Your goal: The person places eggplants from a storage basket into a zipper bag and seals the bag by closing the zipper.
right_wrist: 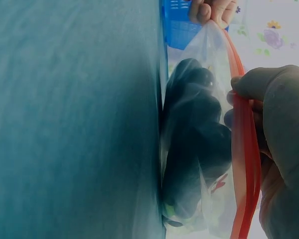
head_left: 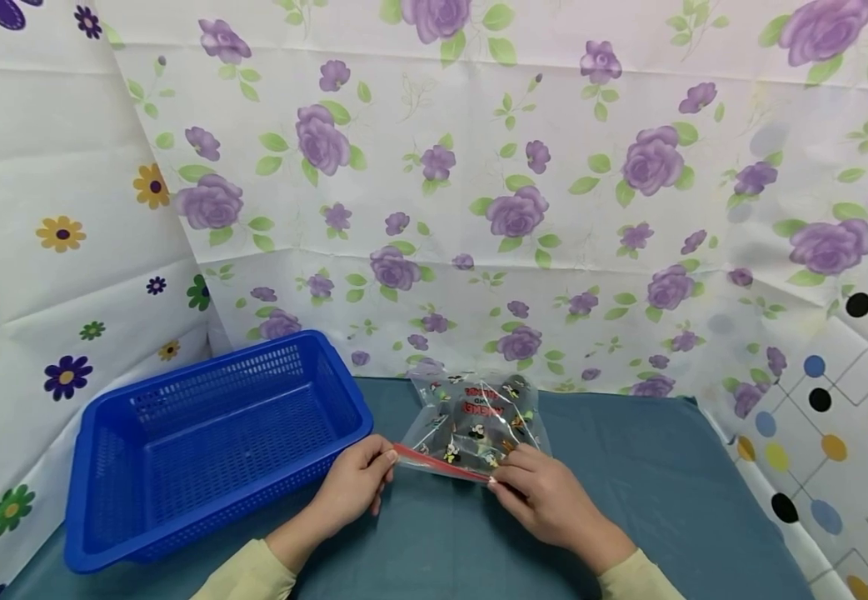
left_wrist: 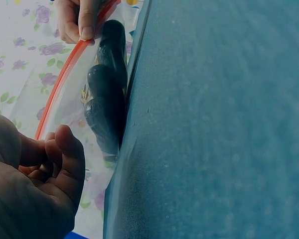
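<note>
A clear zip bag (head_left: 471,417) with a red zip strip and printed cartoon figures lies on the table, its opening edge toward me. Inside are several dark, smooth, elongated things with rounded ends (right_wrist: 189,134); their kind I cannot tell. My left hand (head_left: 356,479) pinches the left end of the red strip between thumb and fingers. Further right along the strip, my right hand (head_left: 546,496) pinches it too, as the right wrist view shows from close up. Between the hands the red strip (left_wrist: 57,94) is stretched, raised off the cloth at the left end.
To the left stands a blue perforated plastic basket (head_left: 217,450), its near right corner close to my left hand. A blue-green cloth (head_left: 651,492) covers the table. Flowered sheets (head_left: 419,200) hang behind and at the left, and a dotted sheet (head_left: 839,417) hangs at the right.
</note>
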`<state>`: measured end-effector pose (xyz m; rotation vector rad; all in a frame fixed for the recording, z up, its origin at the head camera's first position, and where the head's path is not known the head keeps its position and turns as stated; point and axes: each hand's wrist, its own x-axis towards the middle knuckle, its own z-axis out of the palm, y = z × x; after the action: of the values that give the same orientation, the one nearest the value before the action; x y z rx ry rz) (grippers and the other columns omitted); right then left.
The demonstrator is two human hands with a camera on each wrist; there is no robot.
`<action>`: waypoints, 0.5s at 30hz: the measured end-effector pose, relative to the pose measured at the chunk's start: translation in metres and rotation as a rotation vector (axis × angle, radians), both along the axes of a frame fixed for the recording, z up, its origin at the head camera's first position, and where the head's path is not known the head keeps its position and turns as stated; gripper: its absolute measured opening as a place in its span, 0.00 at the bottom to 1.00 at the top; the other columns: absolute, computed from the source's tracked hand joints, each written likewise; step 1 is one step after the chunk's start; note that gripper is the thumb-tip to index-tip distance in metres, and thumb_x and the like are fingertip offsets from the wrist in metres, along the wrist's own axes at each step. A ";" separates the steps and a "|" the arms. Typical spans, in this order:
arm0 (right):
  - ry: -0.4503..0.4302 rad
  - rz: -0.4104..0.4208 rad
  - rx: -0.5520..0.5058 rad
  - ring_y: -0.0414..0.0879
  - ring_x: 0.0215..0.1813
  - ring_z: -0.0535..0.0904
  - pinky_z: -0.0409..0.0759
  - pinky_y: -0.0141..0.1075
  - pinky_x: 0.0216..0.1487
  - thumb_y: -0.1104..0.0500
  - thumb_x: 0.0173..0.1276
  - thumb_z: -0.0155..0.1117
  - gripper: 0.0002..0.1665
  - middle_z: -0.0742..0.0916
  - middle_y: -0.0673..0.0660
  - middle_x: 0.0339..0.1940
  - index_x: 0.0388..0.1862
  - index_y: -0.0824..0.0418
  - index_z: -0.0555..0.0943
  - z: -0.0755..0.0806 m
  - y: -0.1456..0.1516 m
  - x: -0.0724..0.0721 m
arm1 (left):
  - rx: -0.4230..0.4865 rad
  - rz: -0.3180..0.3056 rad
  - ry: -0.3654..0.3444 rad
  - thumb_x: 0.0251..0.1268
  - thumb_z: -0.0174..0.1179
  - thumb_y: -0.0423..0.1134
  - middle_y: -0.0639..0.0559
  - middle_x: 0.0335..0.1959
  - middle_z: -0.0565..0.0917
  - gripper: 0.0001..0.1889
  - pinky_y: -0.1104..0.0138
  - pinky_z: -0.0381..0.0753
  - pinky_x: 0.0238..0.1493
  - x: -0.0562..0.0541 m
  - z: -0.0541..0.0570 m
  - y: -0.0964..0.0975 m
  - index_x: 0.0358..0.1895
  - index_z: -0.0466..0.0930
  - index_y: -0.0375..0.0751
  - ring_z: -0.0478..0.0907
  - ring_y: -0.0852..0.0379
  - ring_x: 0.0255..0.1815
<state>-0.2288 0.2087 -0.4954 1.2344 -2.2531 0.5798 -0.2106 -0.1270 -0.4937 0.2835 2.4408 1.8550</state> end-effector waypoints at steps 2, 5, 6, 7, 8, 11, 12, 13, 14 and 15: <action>0.004 -0.001 -0.001 0.36 0.38 0.73 0.75 0.32 0.36 0.62 0.73 0.80 0.05 0.86 0.41 0.40 0.41 0.51 0.92 0.000 0.003 0.001 | -0.003 -0.002 0.001 0.92 0.55 0.38 0.37 0.32 0.80 0.13 0.58 0.84 0.19 -0.001 -0.001 0.000 0.45 0.81 0.32 0.75 0.53 0.18; 0.011 -0.009 0.003 0.36 0.38 0.74 0.76 0.32 0.36 0.62 0.72 0.81 0.05 0.86 0.41 0.39 0.41 0.51 0.92 0.001 0.006 0.001 | -0.005 0.002 -0.005 0.92 0.54 0.37 0.36 0.32 0.80 0.13 0.58 0.85 0.19 -0.002 -0.002 -0.001 0.46 0.81 0.31 0.75 0.53 0.19; 0.013 -0.012 0.005 0.36 0.38 0.74 0.77 0.33 0.36 0.62 0.72 0.81 0.05 0.86 0.41 0.39 0.41 0.51 0.92 0.001 0.006 0.001 | -0.005 0.003 -0.007 0.92 0.54 0.37 0.35 0.32 0.80 0.13 0.58 0.85 0.19 -0.002 -0.002 -0.001 0.46 0.81 0.31 0.75 0.53 0.19; 0.016 -0.016 0.006 0.36 0.38 0.75 0.77 0.33 0.37 0.62 0.72 0.81 0.06 0.86 0.41 0.39 0.41 0.51 0.92 0.001 0.007 0.002 | -0.006 0.003 -0.008 0.92 0.54 0.37 0.35 0.32 0.80 0.13 0.58 0.85 0.19 -0.003 -0.002 -0.001 0.46 0.81 0.31 0.75 0.53 0.19; 0.017 -0.018 0.007 0.36 0.38 0.75 0.78 0.33 0.36 0.62 0.72 0.81 0.06 0.86 0.41 0.39 0.41 0.51 0.92 0.001 0.009 0.002 | -0.006 0.003 -0.008 0.92 0.54 0.37 0.34 0.33 0.80 0.13 0.58 0.85 0.19 -0.003 -0.002 -0.001 0.46 0.81 0.31 0.75 0.53 0.18; 0.021 -0.024 0.006 0.36 0.39 0.75 0.78 0.33 0.37 0.62 0.71 0.82 0.07 0.86 0.41 0.40 0.41 0.51 0.92 0.001 0.012 0.002 | -0.007 0.005 -0.009 0.92 0.54 0.37 0.35 0.32 0.80 0.13 0.58 0.84 0.19 -0.003 -0.002 0.000 0.46 0.81 0.31 0.75 0.53 0.18; 0.025 -0.025 0.008 0.36 0.38 0.74 0.77 0.33 0.37 0.62 0.71 0.82 0.07 0.86 0.41 0.40 0.41 0.50 0.92 0.001 0.014 0.002 | -0.005 0.007 -0.008 0.92 0.54 0.37 0.35 0.32 0.80 0.12 0.58 0.84 0.18 -0.002 -0.002 0.000 0.46 0.81 0.32 0.75 0.53 0.17; 0.027 -0.025 0.006 0.36 0.38 0.74 0.76 0.33 0.36 0.62 0.71 0.82 0.07 0.86 0.41 0.40 0.42 0.50 0.92 0.001 0.015 0.002 | -0.002 0.009 -0.009 0.92 0.55 0.37 0.36 0.32 0.80 0.12 0.58 0.84 0.18 -0.002 -0.002 0.000 0.45 0.81 0.32 0.75 0.53 0.17; 0.029 -0.023 0.006 0.36 0.38 0.73 0.76 0.33 0.36 0.63 0.71 0.82 0.07 0.86 0.41 0.40 0.42 0.51 0.92 0.001 0.016 0.003 | 0.001 0.011 -0.010 0.91 0.55 0.37 0.36 0.32 0.80 0.12 0.58 0.84 0.18 -0.002 -0.001 0.001 0.45 0.81 0.32 0.75 0.53 0.17; 0.031 -0.024 0.006 0.36 0.38 0.73 0.76 0.33 0.36 0.63 0.71 0.82 0.08 0.86 0.41 0.40 0.42 0.51 0.92 0.001 0.018 0.003 | 0.007 0.013 -0.009 0.91 0.56 0.37 0.37 0.31 0.80 0.12 0.58 0.83 0.18 -0.002 -0.001 0.001 0.45 0.81 0.32 0.75 0.53 0.17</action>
<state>-0.2261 0.2266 -0.4942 1.2097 -2.2423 0.5422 -0.2125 -0.1257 -0.4951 0.2592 2.4366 1.8654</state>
